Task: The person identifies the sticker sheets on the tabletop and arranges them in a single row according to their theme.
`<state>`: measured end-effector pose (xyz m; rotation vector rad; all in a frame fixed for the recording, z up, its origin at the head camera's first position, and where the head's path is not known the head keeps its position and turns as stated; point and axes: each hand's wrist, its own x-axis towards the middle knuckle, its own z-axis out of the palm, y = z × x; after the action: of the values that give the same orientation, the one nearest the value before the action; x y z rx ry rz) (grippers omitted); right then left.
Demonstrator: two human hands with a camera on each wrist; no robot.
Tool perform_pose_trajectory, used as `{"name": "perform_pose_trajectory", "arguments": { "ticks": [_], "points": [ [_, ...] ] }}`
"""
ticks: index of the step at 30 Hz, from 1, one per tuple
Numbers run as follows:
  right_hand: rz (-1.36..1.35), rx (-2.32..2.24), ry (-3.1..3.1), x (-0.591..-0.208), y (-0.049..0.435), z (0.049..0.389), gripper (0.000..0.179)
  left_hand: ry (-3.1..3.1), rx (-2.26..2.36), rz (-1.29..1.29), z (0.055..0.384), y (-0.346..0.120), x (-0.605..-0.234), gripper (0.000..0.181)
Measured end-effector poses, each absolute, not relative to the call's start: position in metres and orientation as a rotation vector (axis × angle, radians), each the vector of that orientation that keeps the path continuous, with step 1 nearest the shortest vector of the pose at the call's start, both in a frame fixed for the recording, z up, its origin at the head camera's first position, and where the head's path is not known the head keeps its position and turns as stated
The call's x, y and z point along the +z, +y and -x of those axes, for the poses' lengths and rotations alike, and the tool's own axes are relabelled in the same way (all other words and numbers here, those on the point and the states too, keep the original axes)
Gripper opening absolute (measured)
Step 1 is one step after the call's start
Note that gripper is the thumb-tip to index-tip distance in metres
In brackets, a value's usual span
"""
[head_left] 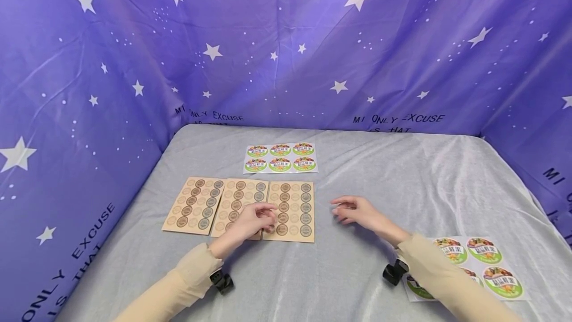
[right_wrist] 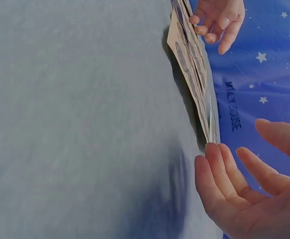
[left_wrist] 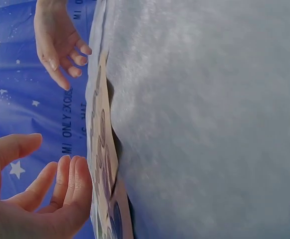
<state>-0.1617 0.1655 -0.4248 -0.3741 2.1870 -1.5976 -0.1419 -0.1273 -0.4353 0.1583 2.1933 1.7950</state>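
Note:
Three tan sticker sheets with rows of round brown and grey labels lie side by side: a left sheet [head_left: 193, 205], a middle sheet [head_left: 232, 207] and a right sheet [head_left: 295, 212]. Over the seam between the middle and right ones hovers my left hand [head_left: 255, 218], its fingers relaxed and holding nothing; the left wrist view shows thumb and fingers [left_wrist: 77, 184] apart. To the right of the right sheet, above the cloth, is my right hand [head_left: 357, 211], fingers loosely bent with nothing between them. In the right wrist view its fingers [right_wrist: 219, 174] are spread from the thumb.
Behind the tan sheets lies a white sheet [head_left: 280, 158] of round fruit stickers. Another fruit sticker sheet [head_left: 484, 262] sits at the front right, partly under the right sleeve in view. Grey cloth [head_left: 357, 163] covers the table, and a purple star-print curtain [head_left: 277, 29] surrounds it.

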Motion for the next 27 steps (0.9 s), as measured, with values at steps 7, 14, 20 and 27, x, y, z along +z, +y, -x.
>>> {"name": "perform_pose_trajectory", "arguments": {
  "ticks": [7, 14, 20, 27],
  "points": [
    [0.406, -1.574, 2.224, -0.420, 0.186, 0.157, 0.043, 2.195, 1.733, -0.202, 0.146, -0.111, -0.432, 0.034],
    [0.450, -1.563, 2.253, -0.413, 0.206, 0.149, 0.043, 2.141, 1.762, -0.257, 0.149, -0.097, -0.428, 0.033],
    [0.451, -1.563, 2.305, -0.406, 0.225, 0.140, 0.041, 2.063, 1.833, -0.313, 0.149, -0.082, -0.425, 0.034],
    [0.491, -1.538, 2.365, -0.402, 0.245, 0.135, 0.038, 2.094, 1.766, -0.353, 0.150, -0.065, -0.425, 0.034]
  ]
}}
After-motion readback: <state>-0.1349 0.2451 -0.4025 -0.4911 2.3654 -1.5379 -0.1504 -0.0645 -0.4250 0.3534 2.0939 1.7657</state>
